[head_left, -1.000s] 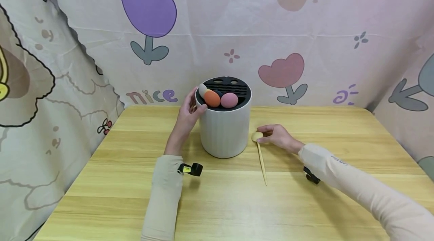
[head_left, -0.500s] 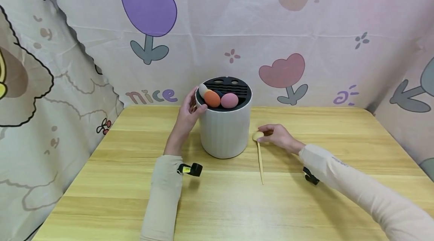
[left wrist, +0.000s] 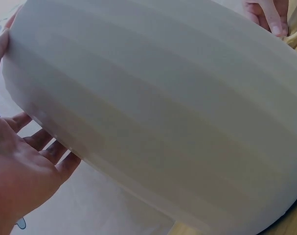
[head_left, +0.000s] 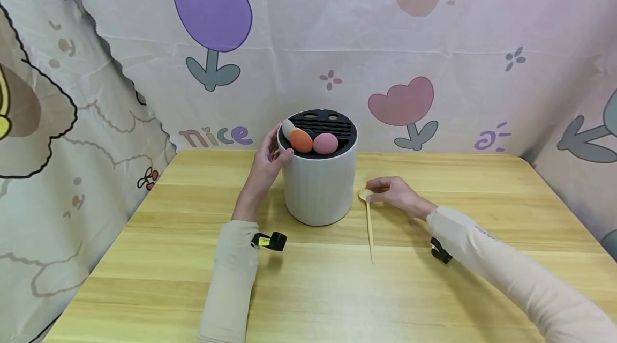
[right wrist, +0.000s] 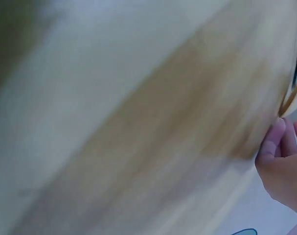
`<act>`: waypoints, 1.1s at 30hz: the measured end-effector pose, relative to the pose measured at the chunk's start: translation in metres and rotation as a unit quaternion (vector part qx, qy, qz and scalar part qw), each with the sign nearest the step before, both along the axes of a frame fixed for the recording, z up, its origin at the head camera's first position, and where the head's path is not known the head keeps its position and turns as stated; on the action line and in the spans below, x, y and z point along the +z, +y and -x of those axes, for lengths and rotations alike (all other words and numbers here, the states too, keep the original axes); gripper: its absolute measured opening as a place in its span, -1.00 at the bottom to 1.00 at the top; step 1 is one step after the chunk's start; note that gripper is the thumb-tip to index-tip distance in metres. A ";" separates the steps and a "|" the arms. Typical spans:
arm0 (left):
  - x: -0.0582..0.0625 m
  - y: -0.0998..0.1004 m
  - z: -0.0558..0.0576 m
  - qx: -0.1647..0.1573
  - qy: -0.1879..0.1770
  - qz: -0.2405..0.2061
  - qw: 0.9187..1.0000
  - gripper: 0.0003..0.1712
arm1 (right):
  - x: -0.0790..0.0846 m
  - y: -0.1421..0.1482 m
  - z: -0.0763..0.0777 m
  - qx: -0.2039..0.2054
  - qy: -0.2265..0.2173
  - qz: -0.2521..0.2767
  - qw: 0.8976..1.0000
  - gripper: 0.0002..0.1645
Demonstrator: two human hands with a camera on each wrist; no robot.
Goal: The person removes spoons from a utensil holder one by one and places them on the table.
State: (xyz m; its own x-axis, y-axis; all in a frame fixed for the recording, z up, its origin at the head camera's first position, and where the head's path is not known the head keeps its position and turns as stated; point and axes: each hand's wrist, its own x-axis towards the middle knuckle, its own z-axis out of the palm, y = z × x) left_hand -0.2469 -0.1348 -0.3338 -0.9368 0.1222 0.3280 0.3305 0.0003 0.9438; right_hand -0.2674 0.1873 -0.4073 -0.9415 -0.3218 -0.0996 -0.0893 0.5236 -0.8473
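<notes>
Left hand: clamped on the white holder's upper wall [head_left: 270, 159]; left wrist view catches fingers [left wrist: 69, 165] the head view hides.
White holder: upright on the counter [head_left: 193, 257], between both hands [head_left: 318, 193].
Spoon: just right of it, handle aimed nearward [head_left: 369, 225].
Right hand: nearer the spoon, pinching its bowl end [head_left: 395, 193].

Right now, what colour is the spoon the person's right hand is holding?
The spoon is pale yellow, like light wood; the head view shows it best.

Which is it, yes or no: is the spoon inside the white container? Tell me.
No: in the head view, the right hand holds the spoon outside the white container, beside it.
</notes>
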 end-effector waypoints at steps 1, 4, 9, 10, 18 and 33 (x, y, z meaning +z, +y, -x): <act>0.000 -0.001 0.000 0.001 0.000 0.001 1.000 -0.06 | 0.001 0.000 0.000 0.004 -0.002 -0.001 1.000 -0.44; -0.001 -0.003 0.001 0.005 0.001 0.002 1.000 -0.07 | 0.006 -0.001 0.002 0.011 -0.007 -0.007 1.000 -0.44; -0.001 -0.006 0.002 0.009 0.000 0.004 1.000 -0.11 | 0.018 -0.001 0.006 0.003 -0.010 0.002 1.000 -0.43; -0.001 -0.007 0.002 0.009 -0.002 0.005 1.000 -0.12 | 0.021 -0.001 0.007 0.002 -0.011 0.005 1.000 -0.43; -0.001 -0.010 0.005 0.009 -0.010 0.012 1.000 -0.14 | 0.054 -0.010 0.007 -0.019 -0.003 0.097 0.995 -0.43; -0.001 -0.001 0.001 -0.003 -0.013 0.011 1.000 -0.15 | 0.146 -0.022 -0.033 -0.028 0.124 0.260 0.957 -0.53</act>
